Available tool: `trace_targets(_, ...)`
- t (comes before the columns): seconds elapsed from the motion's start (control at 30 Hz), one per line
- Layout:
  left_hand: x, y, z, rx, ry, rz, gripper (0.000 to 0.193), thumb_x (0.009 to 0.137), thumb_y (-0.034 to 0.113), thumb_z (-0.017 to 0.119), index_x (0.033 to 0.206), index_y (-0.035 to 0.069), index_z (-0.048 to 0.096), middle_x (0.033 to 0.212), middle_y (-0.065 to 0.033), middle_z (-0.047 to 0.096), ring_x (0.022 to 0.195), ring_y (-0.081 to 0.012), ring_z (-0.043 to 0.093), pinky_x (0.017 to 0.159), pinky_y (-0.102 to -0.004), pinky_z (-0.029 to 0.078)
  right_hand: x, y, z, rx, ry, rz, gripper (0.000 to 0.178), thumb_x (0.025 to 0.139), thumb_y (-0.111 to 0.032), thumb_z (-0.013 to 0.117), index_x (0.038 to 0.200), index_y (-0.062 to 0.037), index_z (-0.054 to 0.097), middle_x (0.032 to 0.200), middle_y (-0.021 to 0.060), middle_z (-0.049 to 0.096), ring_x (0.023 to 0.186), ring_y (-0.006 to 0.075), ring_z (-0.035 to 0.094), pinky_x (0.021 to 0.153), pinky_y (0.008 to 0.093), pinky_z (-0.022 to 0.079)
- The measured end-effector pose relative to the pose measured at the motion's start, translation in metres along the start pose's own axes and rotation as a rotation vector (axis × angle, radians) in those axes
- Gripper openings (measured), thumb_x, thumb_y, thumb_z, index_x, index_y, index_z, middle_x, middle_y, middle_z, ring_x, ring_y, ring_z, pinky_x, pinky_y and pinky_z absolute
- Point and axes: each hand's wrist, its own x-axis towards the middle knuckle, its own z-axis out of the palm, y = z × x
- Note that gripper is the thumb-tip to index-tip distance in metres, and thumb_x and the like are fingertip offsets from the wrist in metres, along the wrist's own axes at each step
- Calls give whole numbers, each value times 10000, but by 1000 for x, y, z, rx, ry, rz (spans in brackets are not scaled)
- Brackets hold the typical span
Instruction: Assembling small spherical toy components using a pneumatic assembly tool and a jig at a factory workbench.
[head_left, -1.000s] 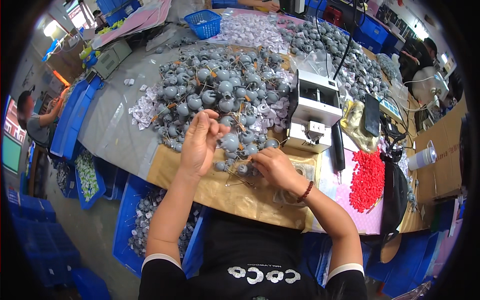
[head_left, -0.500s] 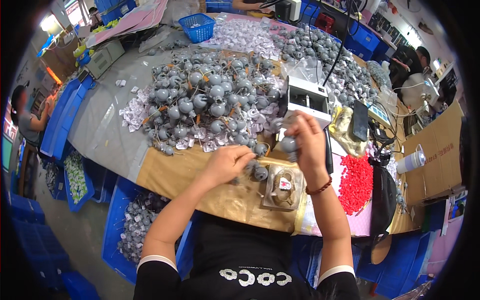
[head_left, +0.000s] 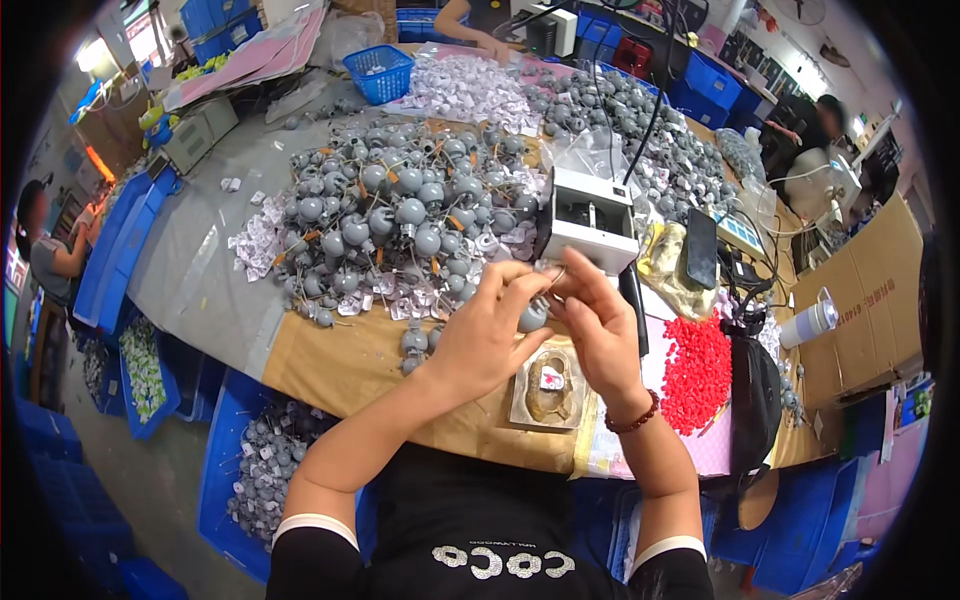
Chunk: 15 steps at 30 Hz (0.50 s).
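Cluttered worktable (head_left: pixel 330 360) – grey ball (head_left: pixel 532 318) pinched by left hand (head_left: pixel 487 335) | right hand (head_left: pixel 597 325) fingering it

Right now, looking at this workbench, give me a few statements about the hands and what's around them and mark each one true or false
1. Both hands, left hand and right hand, meet around a small grey ball part. True.
2. The red pellets lie to the person's left. False: they lie to the right.
3. A white box machine stands just beyond the hands. True.
4. The blue basket sits between the hands. False: it is far across the table.
5. The right wrist wears a dark bead bracelet. True.
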Motion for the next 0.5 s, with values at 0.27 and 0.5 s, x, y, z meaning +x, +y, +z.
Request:
trace_targets(0.27, -11, 30, 6, -838, -259, -176, 347, 956, 129, 677, 1266, 36, 551, 1223, -107, 646, 995, -167, 669, 837, -314, 548, -40, 5, -52, -324, -255, 42, 358, 984, -56, 641, 1331, 3, 581, 1131, 94, 622, 997, 169, 631, 855, 290, 528)
trace_targets(0.5, -90, -23, 64, -1220, -227, -833, 311, 973, 82, 678, 1243, 57, 526, 1204, -96, 622, 977, -160, 668, 801, -278, 542, -75, 30, -86, -289, -61, 418, 209, 968, -67, 694, 1163, 0, 659, 875, 22, 677, 775, 102, 652, 659, 259, 540)
